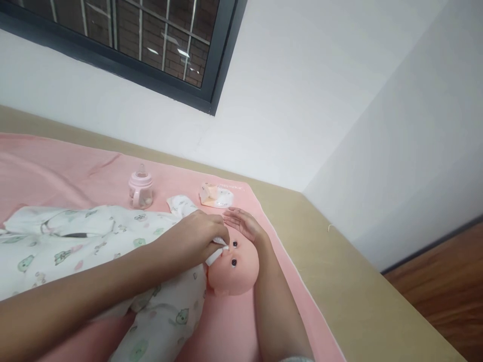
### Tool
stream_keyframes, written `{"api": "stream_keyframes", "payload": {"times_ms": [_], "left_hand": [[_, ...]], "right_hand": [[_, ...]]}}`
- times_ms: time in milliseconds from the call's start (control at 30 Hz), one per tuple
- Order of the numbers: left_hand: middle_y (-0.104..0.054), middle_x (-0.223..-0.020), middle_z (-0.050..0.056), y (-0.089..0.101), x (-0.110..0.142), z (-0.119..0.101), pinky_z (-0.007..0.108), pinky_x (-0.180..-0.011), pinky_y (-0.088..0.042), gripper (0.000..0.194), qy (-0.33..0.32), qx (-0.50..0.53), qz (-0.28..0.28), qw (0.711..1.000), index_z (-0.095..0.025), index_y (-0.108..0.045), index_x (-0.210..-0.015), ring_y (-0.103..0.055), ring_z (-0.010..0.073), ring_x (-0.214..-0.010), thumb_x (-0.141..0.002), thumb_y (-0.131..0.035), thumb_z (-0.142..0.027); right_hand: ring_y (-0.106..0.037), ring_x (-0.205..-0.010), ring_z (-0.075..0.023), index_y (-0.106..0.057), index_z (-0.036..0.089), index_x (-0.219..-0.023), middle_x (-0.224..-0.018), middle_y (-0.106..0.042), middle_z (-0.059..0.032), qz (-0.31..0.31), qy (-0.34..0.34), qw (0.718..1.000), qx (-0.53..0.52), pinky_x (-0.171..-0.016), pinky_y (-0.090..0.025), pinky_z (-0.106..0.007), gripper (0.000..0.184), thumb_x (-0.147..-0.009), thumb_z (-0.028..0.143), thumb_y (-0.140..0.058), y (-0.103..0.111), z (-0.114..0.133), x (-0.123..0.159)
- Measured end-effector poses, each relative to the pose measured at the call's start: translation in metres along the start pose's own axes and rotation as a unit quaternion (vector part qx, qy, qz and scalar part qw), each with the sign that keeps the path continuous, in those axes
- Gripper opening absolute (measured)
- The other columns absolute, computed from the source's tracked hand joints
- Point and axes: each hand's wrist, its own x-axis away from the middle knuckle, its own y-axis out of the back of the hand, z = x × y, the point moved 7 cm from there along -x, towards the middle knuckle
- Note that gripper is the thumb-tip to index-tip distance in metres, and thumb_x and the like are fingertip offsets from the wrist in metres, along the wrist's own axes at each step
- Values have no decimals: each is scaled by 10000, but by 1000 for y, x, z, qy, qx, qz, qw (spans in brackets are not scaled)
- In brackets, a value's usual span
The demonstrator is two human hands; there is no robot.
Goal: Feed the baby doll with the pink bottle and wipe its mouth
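A baby doll (236,269) in a white printed sleepsuit (75,241) lies on a pink blanket (56,166), head to the right. My left hand (198,236) pinches a small white wipe (217,251) and presses it against the doll's face by the nose. My right hand (243,223) rests flat on the top of the doll's head, fingers stretched out and together, holding nothing.
A pink baby bottle (141,188) stands upright on the blanket behind the doll. A pack of wipes (216,196) lies near the blanket's far right corner. The beige bed surface (339,261) ends at a white wall corner; wooden floor (445,286) shows at right.
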Motion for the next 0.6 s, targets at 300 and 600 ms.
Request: {"api": "stream_keyframes", "payload": {"times_ms": [300, 600], "left_hand": [[-665, -824, -8, -2, -1, 2, 287, -666, -381, 239, -8, -39, -8, 999, -198, -724, -810, -584, 170, -738, -806, -541, -44], [-722, -865, -59, 19, -2, 17, 228, -705, -423, 205, 86, 38, 47, 994, -245, -737, -827, -637, 147, -844, -790, -590, -108]], "right_hand": [[-670, -1028, -202, -627, 147, -1031, -1039, -706, -99, 9, 1, 1000, -1, -1022, -493, -371, 235, -820, 246, -658, 2, -2, -3], [-667, -1042, -197, -625, 152, -1031, -1045, -700, -91, 20, 4, 1000, 1, -1028, -490, -365, 235, -815, 237, -665, 6, -4, -6]]}}
